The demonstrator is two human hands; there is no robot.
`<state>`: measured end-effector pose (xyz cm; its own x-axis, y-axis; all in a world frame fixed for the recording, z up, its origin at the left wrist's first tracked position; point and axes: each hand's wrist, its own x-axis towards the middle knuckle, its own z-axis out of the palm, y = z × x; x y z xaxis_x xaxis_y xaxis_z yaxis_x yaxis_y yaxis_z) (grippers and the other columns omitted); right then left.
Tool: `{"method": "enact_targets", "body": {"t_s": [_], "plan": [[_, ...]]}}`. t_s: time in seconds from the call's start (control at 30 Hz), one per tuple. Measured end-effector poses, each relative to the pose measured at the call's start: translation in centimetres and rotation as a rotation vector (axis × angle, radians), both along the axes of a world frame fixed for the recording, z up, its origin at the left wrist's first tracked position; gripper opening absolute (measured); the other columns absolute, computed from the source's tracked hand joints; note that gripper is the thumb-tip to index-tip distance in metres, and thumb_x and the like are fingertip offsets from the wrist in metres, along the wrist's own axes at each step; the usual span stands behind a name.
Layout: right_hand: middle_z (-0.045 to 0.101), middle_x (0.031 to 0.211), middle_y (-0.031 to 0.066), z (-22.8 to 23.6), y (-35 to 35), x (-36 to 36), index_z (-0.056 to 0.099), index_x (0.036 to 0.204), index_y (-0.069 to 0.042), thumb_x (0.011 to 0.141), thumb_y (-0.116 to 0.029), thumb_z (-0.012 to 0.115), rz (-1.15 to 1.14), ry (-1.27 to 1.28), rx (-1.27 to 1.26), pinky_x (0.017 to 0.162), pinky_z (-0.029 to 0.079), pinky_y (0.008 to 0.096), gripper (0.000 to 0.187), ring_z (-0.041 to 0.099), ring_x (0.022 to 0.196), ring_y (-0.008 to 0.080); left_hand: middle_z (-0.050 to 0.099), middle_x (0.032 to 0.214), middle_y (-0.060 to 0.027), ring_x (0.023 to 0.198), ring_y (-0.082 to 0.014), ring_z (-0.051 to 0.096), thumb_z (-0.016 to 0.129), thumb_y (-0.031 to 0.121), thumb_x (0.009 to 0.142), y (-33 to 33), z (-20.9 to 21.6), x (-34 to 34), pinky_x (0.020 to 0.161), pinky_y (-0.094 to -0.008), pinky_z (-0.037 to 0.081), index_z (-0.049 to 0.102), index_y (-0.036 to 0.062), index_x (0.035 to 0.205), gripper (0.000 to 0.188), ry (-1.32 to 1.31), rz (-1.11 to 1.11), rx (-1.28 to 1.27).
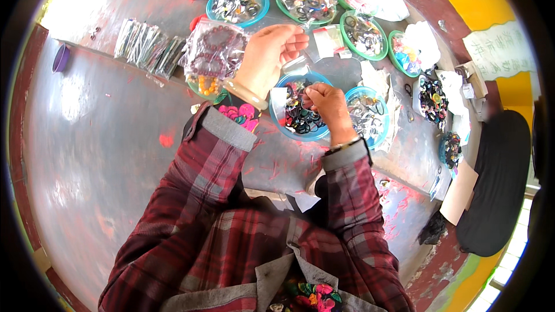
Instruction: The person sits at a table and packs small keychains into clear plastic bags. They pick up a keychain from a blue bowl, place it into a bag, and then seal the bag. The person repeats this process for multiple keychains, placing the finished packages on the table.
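My left hand (270,55) is raised over the table with its fingers curled in. Whatever it may grip is hidden, though a bit of clear plastic (296,65) shows just below its fingers. Under both hands stands a blue basket (312,136) filled with small dark and coloured hair ties (300,117). Over the right side of that basket, my right hand (328,104) has thumb and fingers pinched together. The thing in the pinch is too small to make out. A pale bangle (245,93) circles my left wrist.
Several green and blue baskets of bagged trinkets line the far side, including a blue basket (366,138) right of my right hand. A bag of dark beaded bracelets (215,46) and a row of packed thin items (144,46) lie left. A black seat (497,185) stands right.
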<state>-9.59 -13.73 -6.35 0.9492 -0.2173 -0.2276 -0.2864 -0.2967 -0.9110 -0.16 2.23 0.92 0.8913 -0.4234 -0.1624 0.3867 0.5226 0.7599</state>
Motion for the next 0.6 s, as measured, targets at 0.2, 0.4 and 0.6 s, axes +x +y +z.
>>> {"method": "enact_targets", "body": {"t_s": [0.2,0.4,0.6], "plan": [[0.061,0.072,0.0170,6.1,-3.0,-2.9,0.063,0.078,-0.005,0.076,-0.017,0.056,0.241,-0.138,-0.549,0.060,0.045,0.0407,0.014,0.058,0.068,0.0356,0.061,0.104,-0.0124,0.097,-0.0252,0.057,0.067,0.021,0.075,-1.6,-0.7,-1.4,0.084,-0.0327,0.044,0.060,0.0021,0.101,0.033,-1.004,-0.286,0.712],[0.060,0.074,0.0143,6.0,-4.6,-3.7,0.062,0.074,-0.005,0.074,-0.016,0.056,0.327,-0.337,-0.695,0.061,0.045,0.0422,0.012,0.058,0.072,0.0345,0.061,0.083,-0.0160,0.077,-0.0357,0.057,0.059,0.016,0.074,-4.4,-2.8,-3.6,0.067,-0.0421,0.045,0.063,0.0046,0.088,0.018,-1.280,-0.506,0.927],[0.061,0.070,0.0107,6.9,-5.9,-3.8,0.063,0.076,-0.003,0.074,-0.012,0.062,0.097,-0.334,-0.522,0.056,0.044,0.0324,0.009,0.058,0.062,0.0233,0.063,0.075,-0.0148,0.065,-0.0332,0.058,0.057,0.017,0.078,-5.8,-2.4,-4.3,0.060,-0.0396,0.046,0.066,0.0044,0.080,0.016,-1.174,-0.505,0.974]]}}
